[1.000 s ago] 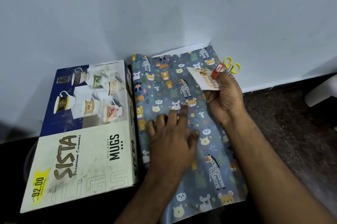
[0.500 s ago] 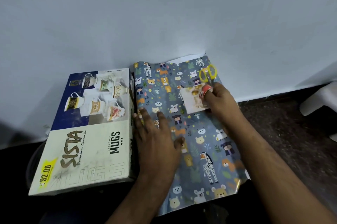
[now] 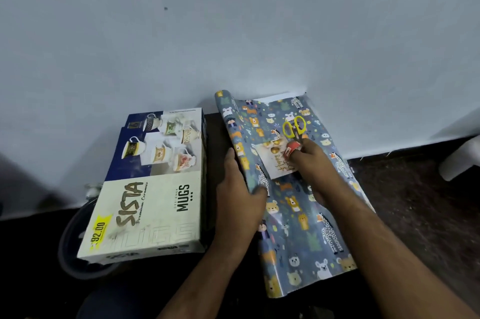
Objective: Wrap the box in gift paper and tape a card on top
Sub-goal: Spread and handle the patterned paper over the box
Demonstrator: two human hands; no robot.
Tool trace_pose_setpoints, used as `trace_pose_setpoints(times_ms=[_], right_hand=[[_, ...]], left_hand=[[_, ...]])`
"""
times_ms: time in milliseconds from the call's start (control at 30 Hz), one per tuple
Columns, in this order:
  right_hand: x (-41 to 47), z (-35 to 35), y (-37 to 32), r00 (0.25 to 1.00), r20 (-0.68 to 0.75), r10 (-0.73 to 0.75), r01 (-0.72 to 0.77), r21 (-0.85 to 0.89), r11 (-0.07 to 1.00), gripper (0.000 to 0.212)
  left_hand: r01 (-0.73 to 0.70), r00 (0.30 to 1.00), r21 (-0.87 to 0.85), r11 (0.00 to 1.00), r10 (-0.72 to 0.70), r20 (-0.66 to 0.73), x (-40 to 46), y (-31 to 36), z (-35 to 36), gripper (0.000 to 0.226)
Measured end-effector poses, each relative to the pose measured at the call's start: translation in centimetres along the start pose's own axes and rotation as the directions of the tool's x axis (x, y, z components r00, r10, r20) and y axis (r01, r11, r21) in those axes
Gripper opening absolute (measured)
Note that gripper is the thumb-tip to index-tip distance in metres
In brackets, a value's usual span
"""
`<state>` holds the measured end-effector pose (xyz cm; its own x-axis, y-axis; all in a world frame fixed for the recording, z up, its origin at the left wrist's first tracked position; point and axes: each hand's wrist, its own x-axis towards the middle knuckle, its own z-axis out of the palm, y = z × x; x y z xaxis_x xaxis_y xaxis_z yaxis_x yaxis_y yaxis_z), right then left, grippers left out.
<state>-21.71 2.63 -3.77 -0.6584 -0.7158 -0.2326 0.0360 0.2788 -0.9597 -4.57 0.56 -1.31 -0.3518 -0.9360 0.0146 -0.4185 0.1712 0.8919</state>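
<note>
- Head view, nearest item: the left hand (image 3: 237, 195) grips the rolled left edge of the gift paper (image 3: 293, 204), fingers curled round the roll.
- Gift paper: lies partly unrolled under and between both hands; its long axis runs away from the person toward the wall (image 3: 233, 33).
- Right hand (image 3: 310, 160): rests on the paper just beyond the left hand, pinching the card (image 3: 275, 161) down; a tape roll (image 3: 293, 148) sits on one finger.
- Scissors (image 3: 294, 128): yellow handles, just beyond the right hand's fingertips, lying on the paper.
- Box (image 3: 153, 189): left of the left hand, apart from the paper, with a strip of dark bench (image 3: 211, 137) between them.
- Box axis: long axis parallel to the paper roll, near end toward the person, mug-picture end toward the wall; printed face up.
- Judgement: the left hand is nearer the box, so the coming move likely turns on closing the sideways gap, box rightward onto the sheet, once the card and tools are cleared off.
</note>
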Motion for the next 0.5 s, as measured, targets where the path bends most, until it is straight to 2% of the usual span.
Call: trace_pose_setpoints(times_ms=[100,167,233,367,500], right_hand=[[-0.1,0.3,-1.2,0.984,-0.101,-0.144,0.148,0.028,0.989,0.019],[-0.2,0.3,-1.6,0.973,-0.120,-0.197,0.205,0.055,0.977,0.015],[-0.3,0.3,-1.8,0.970,-0.130,-0.206,0.219,0.095,0.971,0.011],[-0.5,0.4,-2.0,0.957,-0.168,-0.235,0.237,-0.008,0.971,0.014],[0.5,0.4,-1.1,0.957,-0.198,-0.214,0.166,-0.234,0.958,0.010]], left_hand=[[-0.151,0.975,0.066,0.986,0.160,-0.154,0.0,1.5,-2.1,0.081],[-0.217,0.954,0.097,0.971,0.232,-0.189,0.2,2.4,-4.3,0.075],[-0.232,0.949,0.079,0.970,0.243,-0.199,0.5,2.5,-7.0,0.062],[-0.134,0.954,-0.027,0.991,0.122,-0.273,0.7,0.6,-12.7,0.031],[0.019,0.968,-0.161,0.987,-0.059,-0.246,0.9,-2.1,-16.6,0.026]])
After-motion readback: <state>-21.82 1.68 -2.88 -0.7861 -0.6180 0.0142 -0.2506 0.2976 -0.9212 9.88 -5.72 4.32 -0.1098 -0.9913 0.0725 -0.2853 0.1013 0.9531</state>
